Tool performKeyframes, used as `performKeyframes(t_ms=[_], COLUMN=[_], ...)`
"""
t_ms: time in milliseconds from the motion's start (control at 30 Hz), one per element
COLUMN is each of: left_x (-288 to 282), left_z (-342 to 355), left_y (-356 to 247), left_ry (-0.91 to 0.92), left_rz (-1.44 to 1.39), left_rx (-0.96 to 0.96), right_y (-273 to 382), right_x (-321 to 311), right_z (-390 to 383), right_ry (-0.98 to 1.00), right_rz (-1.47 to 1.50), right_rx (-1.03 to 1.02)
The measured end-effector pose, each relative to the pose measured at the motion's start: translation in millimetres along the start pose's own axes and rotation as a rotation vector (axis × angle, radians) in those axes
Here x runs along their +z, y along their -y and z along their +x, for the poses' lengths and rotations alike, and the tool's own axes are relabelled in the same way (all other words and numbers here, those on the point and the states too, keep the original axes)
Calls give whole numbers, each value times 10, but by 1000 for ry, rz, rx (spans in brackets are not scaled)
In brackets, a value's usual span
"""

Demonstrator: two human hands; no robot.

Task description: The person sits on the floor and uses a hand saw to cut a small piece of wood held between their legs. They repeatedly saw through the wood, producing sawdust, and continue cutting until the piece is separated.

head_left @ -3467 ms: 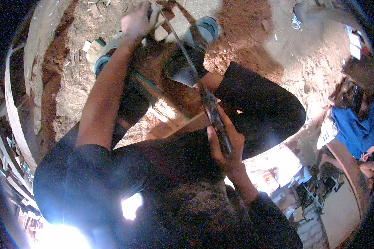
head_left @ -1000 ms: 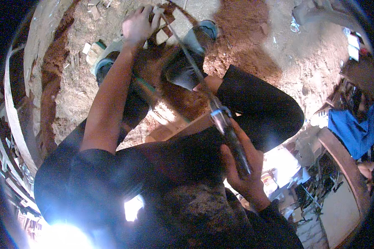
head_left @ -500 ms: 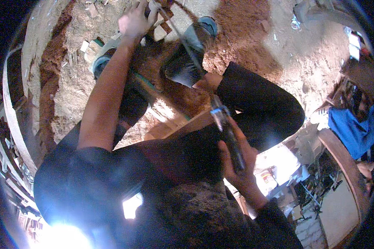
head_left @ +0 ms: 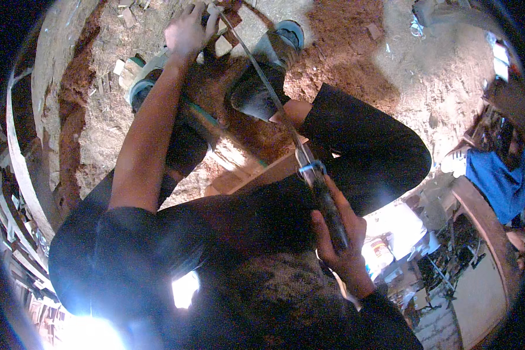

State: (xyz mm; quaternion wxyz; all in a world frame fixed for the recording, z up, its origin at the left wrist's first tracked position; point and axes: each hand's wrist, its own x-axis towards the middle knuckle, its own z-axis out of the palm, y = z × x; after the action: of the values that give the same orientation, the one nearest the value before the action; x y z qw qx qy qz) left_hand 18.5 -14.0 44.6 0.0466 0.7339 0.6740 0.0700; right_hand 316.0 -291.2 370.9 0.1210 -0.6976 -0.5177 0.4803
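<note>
My right hand (head_left: 347, 245) is wrapped round the dark handle of a long thin-bladed tool (head_left: 266, 83), which has a blue band where the blade begins. The blade shows nearly edge-on, like a pull saw's, though I see no teeth. It slants away over my bent right leg to the far left, its tip end beside my left hand (head_left: 186, 34). The fingers of that hand are bent round something at the top edge, close to a small pale piece (head_left: 214, 9); what they grip is hidden.
Between my legs lies a wooden board (head_left: 268, 174). Wood offcuts (head_left: 128, 17) are scattered on the brown, dusty ground (head_left: 344, 52). A blue cloth (head_left: 496, 178) hangs at the right, by a curved wooden edge (head_left: 487, 233). Wood strips (head_left: 20, 245) are piled at the left.
My right hand and the tool's handle have shifted slightly nearer and to the right. The blade, blurred before, is sharper. My left hand has stayed almost in place.
</note>
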Motion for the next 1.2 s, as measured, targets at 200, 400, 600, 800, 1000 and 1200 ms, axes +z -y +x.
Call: performKeyframes(t_ms=[200,400,600,800,1000,1200], left_x=[-85,-315,-333,203,-5,-201], left_z=[44,-81,-49,90,20,-77], left_y=[-144,-329,-287,93,-211,-173], left_ry=[92,-132,-177,-167,-95,-96], left_rz=[-24,-190,-214,-63,-47,13], left_rx=[-59,54,84,-23,39,73], right_y=[-85,-188,-186,-77,-286,-475], right_x=[193,175,167,301,175,260], right_z=[236,84,48,408,242,170], right_ry=[-6,-80,-40,-82,-202,-359], right_rz=[52,-2,46,154,45,99], right_rx=[11,-78,-50,-23,-138,-247])
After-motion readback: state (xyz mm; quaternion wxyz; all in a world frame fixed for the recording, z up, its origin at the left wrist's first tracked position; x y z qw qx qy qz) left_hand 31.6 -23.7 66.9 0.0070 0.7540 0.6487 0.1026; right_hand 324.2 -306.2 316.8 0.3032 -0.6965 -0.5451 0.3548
